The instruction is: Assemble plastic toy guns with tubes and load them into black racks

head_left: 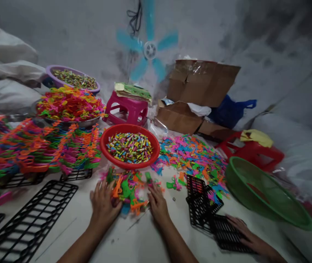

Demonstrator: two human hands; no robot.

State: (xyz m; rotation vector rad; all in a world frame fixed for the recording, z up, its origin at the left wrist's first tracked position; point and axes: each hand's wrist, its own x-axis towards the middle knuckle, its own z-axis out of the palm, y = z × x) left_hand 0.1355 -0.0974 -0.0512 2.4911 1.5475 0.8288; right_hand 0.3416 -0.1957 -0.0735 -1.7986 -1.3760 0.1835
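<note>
Two hands flank a small pile of plastic bits [127, 191] on the near middle of the floor [145, 241]. The left hand [102, 204] lies flat on the pile's left edge, fingers spread, and the right hand [158, 204] lies on its right edge, fingers close together, neither pinching anything I can see. The red bowl [130, 147] of little tubes sits just beyond the pile. Another person's hand [243, 232] rests on a black grid [228, 237] at near right, by the green basket [265, 193].
</note>
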